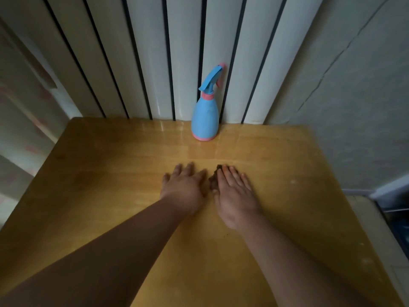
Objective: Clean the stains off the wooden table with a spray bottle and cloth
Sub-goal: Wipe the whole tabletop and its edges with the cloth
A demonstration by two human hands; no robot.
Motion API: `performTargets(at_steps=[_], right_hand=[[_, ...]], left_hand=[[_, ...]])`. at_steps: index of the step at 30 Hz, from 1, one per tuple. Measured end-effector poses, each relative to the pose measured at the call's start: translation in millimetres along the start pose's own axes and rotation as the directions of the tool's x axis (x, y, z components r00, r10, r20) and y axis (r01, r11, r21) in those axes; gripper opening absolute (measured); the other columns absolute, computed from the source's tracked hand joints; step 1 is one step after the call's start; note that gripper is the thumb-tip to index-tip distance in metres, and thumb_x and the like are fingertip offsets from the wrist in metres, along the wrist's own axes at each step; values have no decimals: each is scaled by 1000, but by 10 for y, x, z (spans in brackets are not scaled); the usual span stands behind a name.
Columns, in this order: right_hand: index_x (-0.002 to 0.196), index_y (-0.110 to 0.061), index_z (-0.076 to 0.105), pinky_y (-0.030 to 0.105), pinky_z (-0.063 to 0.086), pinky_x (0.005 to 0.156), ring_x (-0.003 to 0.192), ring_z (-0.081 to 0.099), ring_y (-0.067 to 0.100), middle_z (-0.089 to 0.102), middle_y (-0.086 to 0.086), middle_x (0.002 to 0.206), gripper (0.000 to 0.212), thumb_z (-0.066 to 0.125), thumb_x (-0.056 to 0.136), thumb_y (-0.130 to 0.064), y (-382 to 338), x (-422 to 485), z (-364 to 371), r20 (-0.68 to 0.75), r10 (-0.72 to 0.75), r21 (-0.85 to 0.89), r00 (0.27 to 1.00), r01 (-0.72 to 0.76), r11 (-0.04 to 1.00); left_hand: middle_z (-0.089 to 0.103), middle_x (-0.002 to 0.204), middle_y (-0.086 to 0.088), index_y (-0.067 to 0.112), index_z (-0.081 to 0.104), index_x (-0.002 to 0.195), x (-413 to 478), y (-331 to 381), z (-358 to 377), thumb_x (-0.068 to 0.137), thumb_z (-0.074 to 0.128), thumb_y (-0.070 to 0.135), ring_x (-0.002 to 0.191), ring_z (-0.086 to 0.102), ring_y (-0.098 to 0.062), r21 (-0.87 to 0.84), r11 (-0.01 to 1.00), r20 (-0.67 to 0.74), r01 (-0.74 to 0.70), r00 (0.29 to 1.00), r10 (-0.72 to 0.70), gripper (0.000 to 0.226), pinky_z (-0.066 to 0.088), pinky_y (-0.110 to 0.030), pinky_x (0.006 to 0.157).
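dark cloth [213, 182] under straight fingers [231, 173] of right hand [235, 197]; left hand [183, 188] released, flat beside cloth

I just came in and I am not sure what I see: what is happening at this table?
A person has both hands flat on a wooden table. The right hand presses a small dark cloth, mostly hidden beneath it, against the wood. The left hand rests beside it and holds nothing. A blue and pink spray bottle stands upright at the far edge, by the radiator, and no hand touches it.
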State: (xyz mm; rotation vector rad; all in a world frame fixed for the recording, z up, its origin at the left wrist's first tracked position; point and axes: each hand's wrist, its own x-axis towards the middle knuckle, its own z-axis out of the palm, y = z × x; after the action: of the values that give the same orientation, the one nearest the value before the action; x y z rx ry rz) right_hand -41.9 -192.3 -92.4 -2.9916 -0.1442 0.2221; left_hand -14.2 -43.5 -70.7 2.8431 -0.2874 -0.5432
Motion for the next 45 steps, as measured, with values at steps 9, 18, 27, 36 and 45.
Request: performTargets(at_steps=[9, 18, 27, 36, 45], right_hand=[[155, -17, 1, 42, 1, 121, 149, -4, 15, -2, -2, 162, 59, 20, 102, -36, 377, 579, -119, 14, 292, 39, 956, -292, 956], [154, -9, 10, 41, 10, 121, 148, 7, 23, 9, 6, 162, 65, 34, 99, -35, 671, -110, -114, -58, 519, 24, 852, -519, 854], [155, -15, 4, 38, -2, 121, 149, -2, 17, 2, -1, 163, 66, 39, 100, -29, 282, 466, -115, -51, 147, 5, 988, -147, 989], [154, -12, 6, 45, 4, 120, 149, 4, 21, 5, 2, 162, 63, 34, 100, -29, 1425, 696, -263, -90, 546, 4, 833, -547, 837], [154, -16, 9, 39, 3, 121, 149, 2, 17, 5, -3, 162, 54, 21, 104, -31, 1221, 1128, -260, -66, 146, 16, 987, -145, 989]], left_hand=[[-2, 166, 4, 44, 13, 155, 96, -42, -43, 99, 49, 41, 152, -3, -27, 37, 999, 67, -3, 998, 1, 67, 8, -59, 119], [0, 166, 4, 43, 12, 155, 64, -29, -68, 98, 51, 42, 152, -2, -27, 46, 999, 80, -10, 997, 6, 68, 12, -59, 119], [18, 160, 1, 48, 20, 150, 241, 14, -108, 86, 63, 52, 146, 19, -31, 131, 990, 54, 49, 997, -56, 78, 36, -55, 109], [-13, 164, -9, 64, -7, 143, 657, 290, -95, 65, 62, 82, 146, -8, -49, 213, 977, 225, 27, 971, -76, 106, 25, -74, 106], [-16, 162, -18, 57, -9, 147, 981, 642, -165, 67, 64, 80, 143, -8, -55, 223, 975, 207, 20, 976, -67, 111, 23, -73, 108]])
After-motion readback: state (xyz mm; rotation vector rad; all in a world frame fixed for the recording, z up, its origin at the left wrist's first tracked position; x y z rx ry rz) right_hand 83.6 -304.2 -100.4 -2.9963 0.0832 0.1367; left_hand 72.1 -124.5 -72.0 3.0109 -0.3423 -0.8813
